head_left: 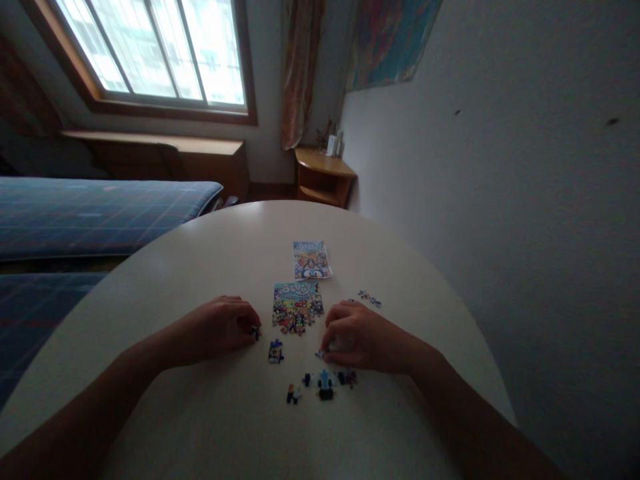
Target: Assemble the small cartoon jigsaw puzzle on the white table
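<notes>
From the frame's lower corners, the left forearm and right forearm reach toward the centre, where the left hand and right hand face each other, fingers bent into pinches.

Left hand: partly covers a dark puzzle piece. Right hand: masks part of a pale piece; whether it is gripped cannot be determined. Small figures on the assembled puzzle: too fine to resolve. Window: truncated above, outside view washed out. Wall poster: likewise truncated. Mattress: cut by left margin. Desk: cropped below.
</notes>
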A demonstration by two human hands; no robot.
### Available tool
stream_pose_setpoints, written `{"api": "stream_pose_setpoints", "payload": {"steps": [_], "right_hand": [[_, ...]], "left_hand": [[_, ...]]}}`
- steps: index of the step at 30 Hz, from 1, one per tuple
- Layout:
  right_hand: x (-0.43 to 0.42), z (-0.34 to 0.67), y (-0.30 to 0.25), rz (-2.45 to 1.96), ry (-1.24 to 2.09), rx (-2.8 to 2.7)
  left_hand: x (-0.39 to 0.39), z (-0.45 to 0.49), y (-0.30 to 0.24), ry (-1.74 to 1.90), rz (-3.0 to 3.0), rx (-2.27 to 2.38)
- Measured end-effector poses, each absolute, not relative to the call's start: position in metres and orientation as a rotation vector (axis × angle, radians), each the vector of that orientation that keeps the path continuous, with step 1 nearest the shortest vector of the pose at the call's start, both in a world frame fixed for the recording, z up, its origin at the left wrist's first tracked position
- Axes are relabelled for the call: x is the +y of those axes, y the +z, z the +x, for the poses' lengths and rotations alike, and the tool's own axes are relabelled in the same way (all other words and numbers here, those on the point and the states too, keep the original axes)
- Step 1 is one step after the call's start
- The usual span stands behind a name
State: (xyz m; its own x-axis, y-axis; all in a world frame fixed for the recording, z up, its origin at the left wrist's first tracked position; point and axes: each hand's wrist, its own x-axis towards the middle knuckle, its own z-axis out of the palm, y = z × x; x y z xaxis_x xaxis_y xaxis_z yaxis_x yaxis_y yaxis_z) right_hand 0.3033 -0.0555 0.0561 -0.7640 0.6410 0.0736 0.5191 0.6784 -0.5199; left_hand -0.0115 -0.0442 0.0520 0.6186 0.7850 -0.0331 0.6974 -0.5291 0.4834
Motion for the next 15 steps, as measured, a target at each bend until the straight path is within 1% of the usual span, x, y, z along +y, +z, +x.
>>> {"api": "stream_pose_setpoints", "payload": {"steps": [3, 7, 13, 15], "right_hand": [[-0.055, 0.303, 0.054, -0.961, 0.713, -2.638], [-0.055, 0.301, 0.052, -1.03, 0.694, -2.631], [-0.057, 0.294, 0.051, -1.128, 0.621, -2.595], [-0.057, 0.292, 0.05, -1.148, 0.59, -2.573]], "left_hand": [[-0.045, -0.01, 0.055, 0.219, 2.404, 1.16], [-0.045, -0.009, 0.053, 0.255, 2.433, 1.141], [-0.046, -0.004, 0.037, 0.517, 2.572, 1.111], [-0.049, 0.0, 0.031, 0.549, 2.618, 1.046]]}}
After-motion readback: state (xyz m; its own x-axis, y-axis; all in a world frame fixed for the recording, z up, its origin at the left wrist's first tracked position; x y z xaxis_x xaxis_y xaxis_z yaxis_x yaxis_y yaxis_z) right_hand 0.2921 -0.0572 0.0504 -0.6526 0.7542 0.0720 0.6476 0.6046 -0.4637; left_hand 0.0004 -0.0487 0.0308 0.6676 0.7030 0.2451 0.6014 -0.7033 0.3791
